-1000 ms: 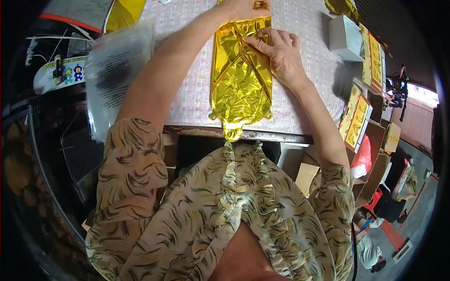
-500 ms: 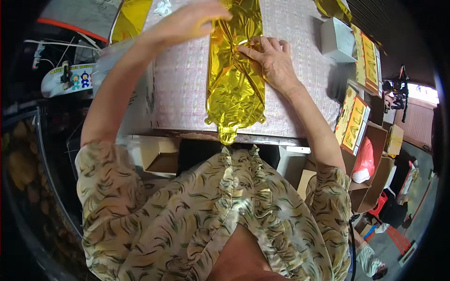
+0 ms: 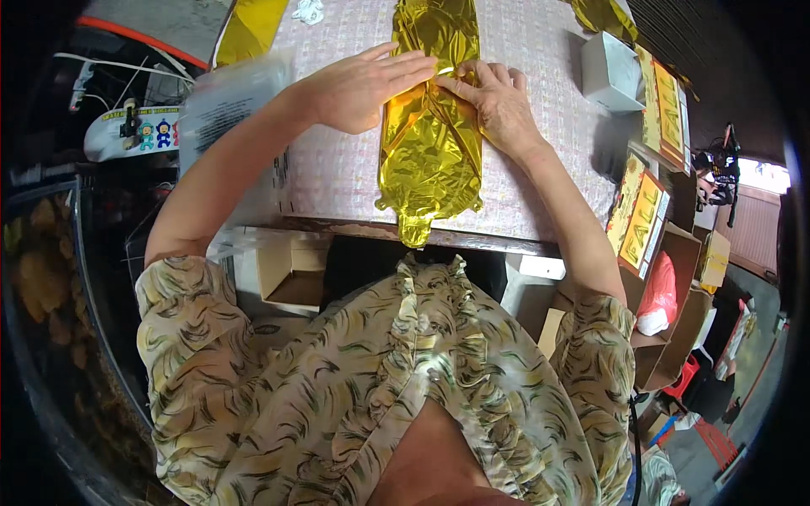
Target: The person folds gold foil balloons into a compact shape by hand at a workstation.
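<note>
Holding both hands over the gold foil piece [image 3: 430,173], I have it lying lengthwise on the cloth-covered surface [image 3: 333,173], running beneath my fingertips both away from and towards the body. My left hand [image 3: 354,91] comes in from the left, its fingers straight and fairly close together, their tips over the foil just beside my right thumb. I cannot tell how firmly they touch it. My right hand [image 3: 499,103] rests at the foil's right edge, thumb stretched across it and the other fingers bent; I cannot tell whether it pinches a fold or only presses down. Creases spread through the foil around both sets of fingertips. Bodyward of my hands, its rounded end carries two small side tabs and a narrow neck that reaches over the edge of the surface.

Clear plastic sleeves [image 3: 221,105] with dark print lie left of my left hand, partly behind the forearm. Beyond that hand, further left, are a gold sheet [image 3: 253,27] and a crumpled white item [image 3: 308,11]. Right of my right hand stands a white box [image 3: 609,74], with gold-lettered packs [image 3: 643,211] further right and nearer the body.
</note>
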